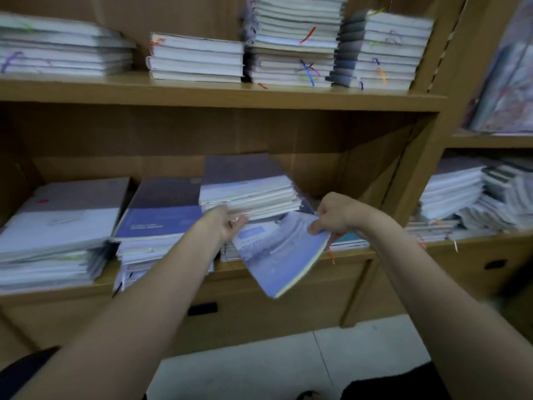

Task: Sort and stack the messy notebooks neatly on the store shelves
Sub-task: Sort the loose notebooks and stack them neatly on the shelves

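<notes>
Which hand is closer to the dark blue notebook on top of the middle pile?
Left. The left hand is just right of the dark blue notebook; the right hand is farther right, pinching the tilted pale notebook.

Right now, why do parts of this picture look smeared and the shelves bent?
Head view: motion blur smears the tilted notebook that the right hand pinches, and the stacks at the right edge; the wide-angle lens bows the upper shelf board; the lighting is dim, with shadow beneath that board.
</notes>
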The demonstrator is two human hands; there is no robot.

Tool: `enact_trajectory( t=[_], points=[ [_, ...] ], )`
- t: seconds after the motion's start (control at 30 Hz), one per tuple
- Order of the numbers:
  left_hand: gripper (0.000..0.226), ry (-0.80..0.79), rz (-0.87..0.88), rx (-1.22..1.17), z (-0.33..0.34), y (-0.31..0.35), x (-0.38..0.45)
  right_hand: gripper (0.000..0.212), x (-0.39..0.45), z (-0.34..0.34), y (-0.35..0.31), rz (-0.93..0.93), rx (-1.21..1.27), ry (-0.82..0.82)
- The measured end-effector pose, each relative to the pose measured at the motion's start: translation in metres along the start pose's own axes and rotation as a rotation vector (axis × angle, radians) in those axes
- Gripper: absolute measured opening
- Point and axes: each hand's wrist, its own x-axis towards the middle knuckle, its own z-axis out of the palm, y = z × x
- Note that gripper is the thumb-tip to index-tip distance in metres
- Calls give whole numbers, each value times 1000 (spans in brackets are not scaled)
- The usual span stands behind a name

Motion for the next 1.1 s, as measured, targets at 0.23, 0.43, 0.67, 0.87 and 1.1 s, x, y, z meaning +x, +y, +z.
enact_trajectory(
  t=[0.23,0.43,0.67,0.87,1.1],
  points=[
    [51,-334,31,867,-16,31,-53,9,-47,-53,-66,-390,-379,84],
    [22,-640,485,1115,-51,80,-112,10,-35,-74,-114,-748,-160,323],
    [22,-198,1261,914,-69,131,-129,59,-23,-82,-172,-682,231,831],
    [14,60,1316,705,-39,182,-136,79,-7,-41,-184,-809,520,403],
    [27,-216,990,389,17,212,-134,69,12,-80,-200,-775,994,314]
  ],
)
